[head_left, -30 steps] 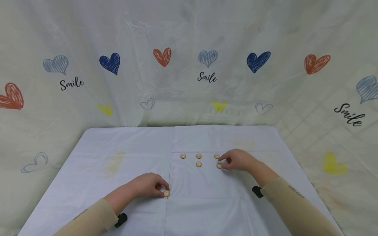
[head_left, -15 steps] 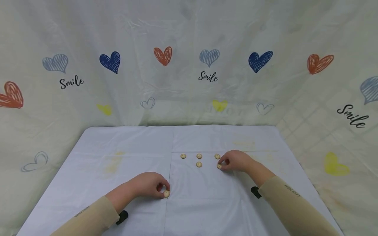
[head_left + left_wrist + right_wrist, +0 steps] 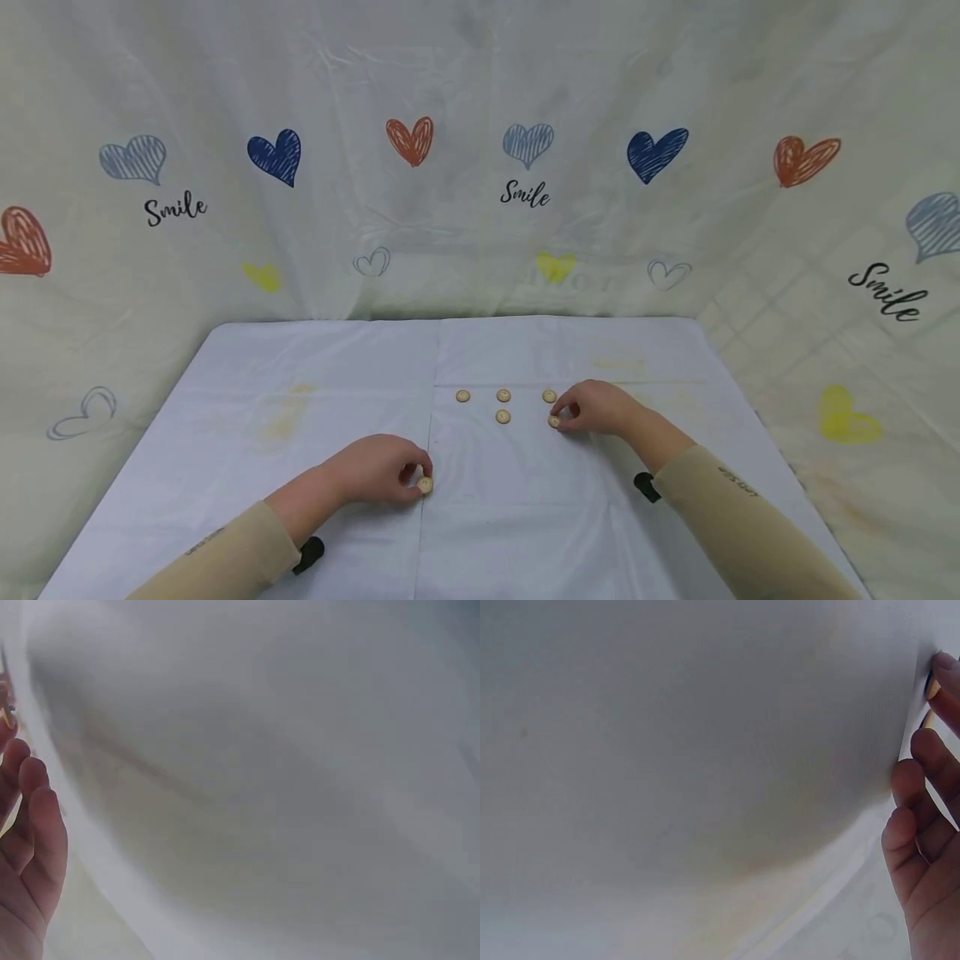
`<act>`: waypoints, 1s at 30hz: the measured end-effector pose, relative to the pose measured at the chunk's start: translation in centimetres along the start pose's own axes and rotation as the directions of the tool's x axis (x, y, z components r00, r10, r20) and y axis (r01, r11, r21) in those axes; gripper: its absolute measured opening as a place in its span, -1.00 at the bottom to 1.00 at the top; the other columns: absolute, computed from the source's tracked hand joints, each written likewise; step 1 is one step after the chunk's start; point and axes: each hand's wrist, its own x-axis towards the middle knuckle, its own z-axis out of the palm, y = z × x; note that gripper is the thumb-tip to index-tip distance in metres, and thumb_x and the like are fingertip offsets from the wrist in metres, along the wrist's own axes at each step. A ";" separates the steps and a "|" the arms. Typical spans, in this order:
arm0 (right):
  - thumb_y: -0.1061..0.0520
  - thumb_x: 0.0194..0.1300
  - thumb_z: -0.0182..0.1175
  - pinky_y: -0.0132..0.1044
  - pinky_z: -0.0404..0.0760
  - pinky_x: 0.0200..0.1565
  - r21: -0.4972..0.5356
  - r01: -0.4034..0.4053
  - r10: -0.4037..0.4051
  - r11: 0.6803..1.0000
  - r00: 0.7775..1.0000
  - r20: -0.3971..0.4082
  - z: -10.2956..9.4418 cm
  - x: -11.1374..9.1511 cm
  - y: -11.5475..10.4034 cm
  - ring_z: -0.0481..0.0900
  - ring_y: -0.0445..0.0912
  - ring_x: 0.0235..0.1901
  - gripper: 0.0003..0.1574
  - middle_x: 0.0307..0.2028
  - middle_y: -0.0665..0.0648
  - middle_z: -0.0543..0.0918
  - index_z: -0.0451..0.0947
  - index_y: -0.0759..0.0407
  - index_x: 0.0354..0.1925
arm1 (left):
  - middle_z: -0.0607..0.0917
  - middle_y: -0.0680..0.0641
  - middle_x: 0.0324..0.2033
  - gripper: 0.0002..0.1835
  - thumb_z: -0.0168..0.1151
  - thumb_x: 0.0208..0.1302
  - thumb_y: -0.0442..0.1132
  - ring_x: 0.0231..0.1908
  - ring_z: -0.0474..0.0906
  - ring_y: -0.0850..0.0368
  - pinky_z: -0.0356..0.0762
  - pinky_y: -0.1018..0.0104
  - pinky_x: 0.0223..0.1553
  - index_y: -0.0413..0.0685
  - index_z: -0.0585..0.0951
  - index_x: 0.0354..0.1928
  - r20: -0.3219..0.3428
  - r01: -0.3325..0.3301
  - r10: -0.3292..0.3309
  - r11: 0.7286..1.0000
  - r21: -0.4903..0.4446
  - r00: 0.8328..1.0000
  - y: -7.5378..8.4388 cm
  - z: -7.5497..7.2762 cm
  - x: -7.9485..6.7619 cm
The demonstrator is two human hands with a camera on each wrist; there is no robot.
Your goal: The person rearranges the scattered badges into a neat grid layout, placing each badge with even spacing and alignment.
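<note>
My left hand [image 3: 378,469] pinches a round wooden button [image 3: 425,485] between thumb and fingertips, at the near middle of the table. Farther back on the right, my right hand [image 3: 603,407] has thumb and forefinger on another wooden button [image 3: 553,422], which it pinches at its edge. Just behind that one lies a button [image 3: 550,396], close to the right fingertips. Left of these are a front button [image 3: 502,417], a back button [image 3: 503,396] and a far-left button [image 3: 462,396], all flat on the cloth. In the wrist views, the fingers hide most of the held buttons.
A white cloth with creases and faint yellow stains covers the table [image 3: 247,467]. Behind it hangs a pale curtain [image 3: 465,242] printed with hearts and "Smile". Black wrist cameras sit under both sleeves.
My right forefinger has come down toward the thumb, onto the front-right button. The left hand's button has shifted slightly away from me and looks tilted. The other buttons stay put.
</note>
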 end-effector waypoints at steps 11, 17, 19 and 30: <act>-0.05 0.20 0.42 -0.24 0.44 -0.30 0.024 -0.031 0.031 0.999 0.999 0.015 0.1 -0.3 0.0 0.43 -0.19 -0.43 -0.80 -0.49 -0.13 0.52 0.76 -0.14 -0.16 | 0.47 0.29 -0.57 -0.85 0.33 0.20 -0.10 -0.54 0.37 0.34 0.37 0.36 -0.43 0.31 0.68 -0.18 -0.051 0.012 -0.009 0.998 0.056 0.999 -0.4 -1.9 1.5; -0.07 0.20 0.41 -0.25 0.44 -0.31 0.021 -0.031 0.031 0.999 1.000 0.003 0.1 -0.3 0.0 0.43 -0.19 -0.44 -0.80 -0.49 -0.14 0.52 0.77 -0.15 -0.17 | 0.48 0.28 -0.58 -0.90 0.32 0.21 -0.05 -0.53 0.39 0.33 0.38 0.34 -0.41 0.38 0.65 -0.23 -0.016 0.034 -0.032 0.995 0.096 0.999 -1.4 -2.1 3.6; -0.08 0.21 0.41 -0.25 0.44 -0.31 0.019 -0.028 0.028 0.999 1.000 0.001 0.0 -0.3 -0.1 0.43 -0.19 -0.44 -0.80 -0.49 -0.14 0.52 0.77 -0.15 -0.17 | 0.49 0.27 -0.58 -0.92 0.32 0.23 -0.04 -0.52 0.40 0.31 0.39 0.32 -0.40 0.38 0.65 -0.25 -0.009 0.047 -0.046 0.994 0.102 0.999 -1.8 -2.3 4.5; -0.09 0.22 0.40 -0.27 0.43 -0.32 0.005 -0.012 0.012 1.000 1.000 -0.005 0.1 -0.3 -0.2 0.42 -0.21 -0.46 -0.79 -0.51 -0.16 0.52 0.77 -0.16 -0.15 | 0.51 0.25 -0.57 -0.94 0.27 0.30 0.01 -0.48 0.43 0.27 0.42 0.27 -0.36 0.37 0.67 -0.21 -0.002 0.069 -0.070 0.983 0.169 0.998 -2.1 -2.4 9.2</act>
